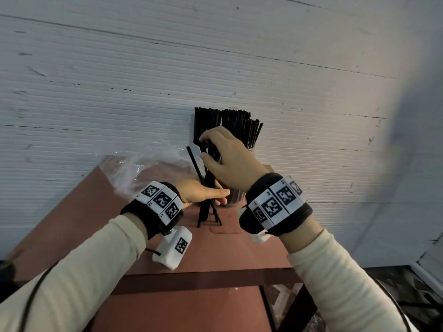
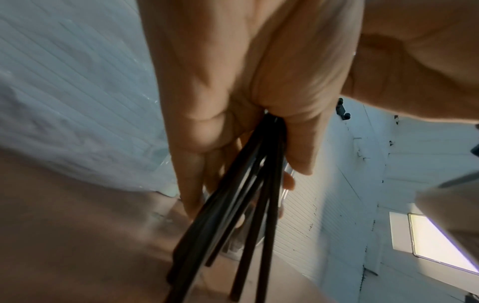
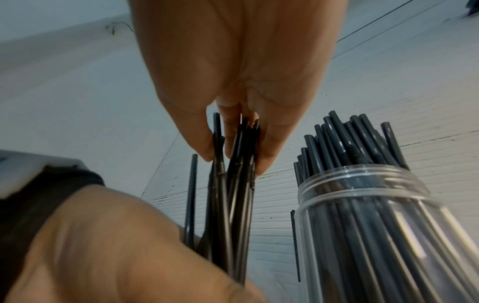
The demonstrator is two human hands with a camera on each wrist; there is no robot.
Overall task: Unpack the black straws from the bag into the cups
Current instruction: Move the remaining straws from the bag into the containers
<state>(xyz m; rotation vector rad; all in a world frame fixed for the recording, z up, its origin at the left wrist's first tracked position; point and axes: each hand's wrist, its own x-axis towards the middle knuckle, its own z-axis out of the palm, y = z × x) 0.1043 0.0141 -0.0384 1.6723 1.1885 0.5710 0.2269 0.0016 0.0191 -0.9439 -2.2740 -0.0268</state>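
**Last few straws held, cup nearly full**

A ribbed white wall (image 1: 215,56) is seen behind a red-brown table (image 1: 215,250). A crumpled clear bag (image 1: 143,164), apparently emptied, is left at the table's far left. One clear cup (image 3: 362,194) by the wall is already packed with black straws (image 1: 239,125); any second cup cannot be told apart. A small bundle (image 1: 208,202) is stood on end on the table just beside the cup, its lower part clasped by the left hand (image 1: 203,191) and its tops pinched by the right hand (image 1: 230,159). Only this bundle seems left. Little room is judged to remain among the crowded straws.
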